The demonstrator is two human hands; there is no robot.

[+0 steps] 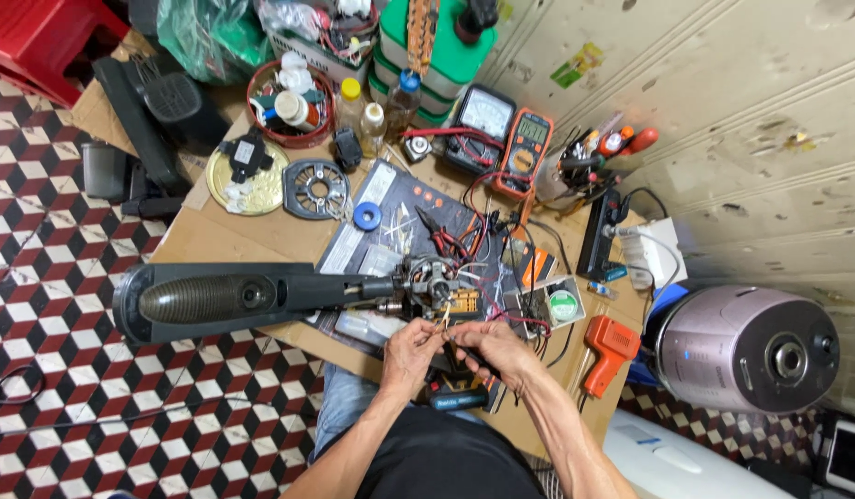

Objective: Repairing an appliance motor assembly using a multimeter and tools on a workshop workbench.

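A long dark grey fan body (215,298) lies across the cardboard-covered table, its bare motor (427,286) with loose wires at the right end. My left hand (411,349) and my right hand (487,346) meet just below the motor. Both pinch thin wires (446,323) that lead from it. Whether a small tool sits in my right hand, I cannot tell. A dark tool with a blue band (455,397) lies below my hands.
An orange soldering gun (610,346), a solder spool in a box (562,307), two multimeters (503,137), pliers (446,240), a blue tape roll (367,215), bottles and a red bowl of parts (291,103) crowd the table. A round pink appliance (746,346) stands at right.
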